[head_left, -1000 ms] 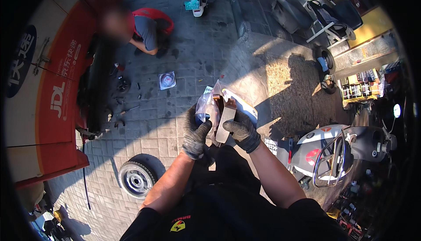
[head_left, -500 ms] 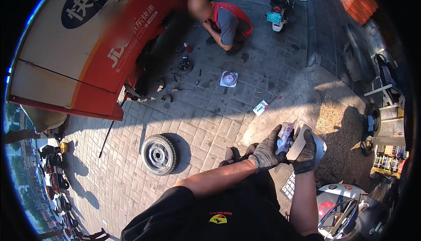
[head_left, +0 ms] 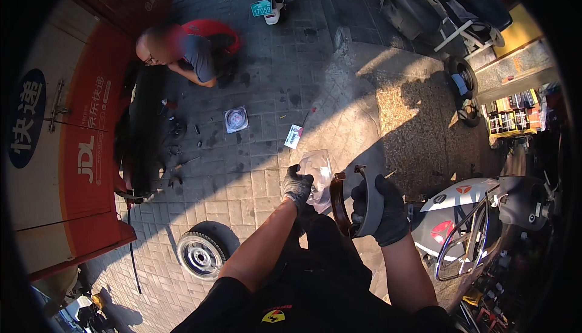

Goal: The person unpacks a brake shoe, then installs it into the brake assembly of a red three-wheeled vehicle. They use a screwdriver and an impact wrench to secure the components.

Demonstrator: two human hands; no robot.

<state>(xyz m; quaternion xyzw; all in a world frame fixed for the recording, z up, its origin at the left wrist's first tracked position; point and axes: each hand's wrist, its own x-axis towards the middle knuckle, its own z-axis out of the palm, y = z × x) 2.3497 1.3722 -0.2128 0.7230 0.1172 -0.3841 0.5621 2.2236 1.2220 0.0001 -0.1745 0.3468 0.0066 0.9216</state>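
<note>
My gloved left hand (head_left: 297, 189) grips the near-left edge of a crumpled clear plastic blister pack (head_left: 319, 172), fingers closed on it. To its right, my gloved right hand (head_left: 391, 215) is wrapped round a pair of curved brake shoes. One shows its grey lining (head_left: 372, 204) outward; the other brake shoe (head_left: 341, 207) shows brown metal and lies nearer the plastic. Both hands are in front of my body, apart from each other. The right fingers are partly hidden behind the shoes.
A wheel with tyre (head_left: 201, 255) lies on the paving at my left. Ahead, a person (head_left: 197, 54) crouches beside a red and white van (head_left: 91, 121). A square package (head_left: 236, 119), a card (head_left: 293, 136) and scattered tools lie on the ground. A scooter (head_left: 467, 206) stands at right.
My hands have moved apart: the left now has the clear plastic, the right the brake shoes, and a brown shoe has come into sight. My view has swung to the right.
</note>
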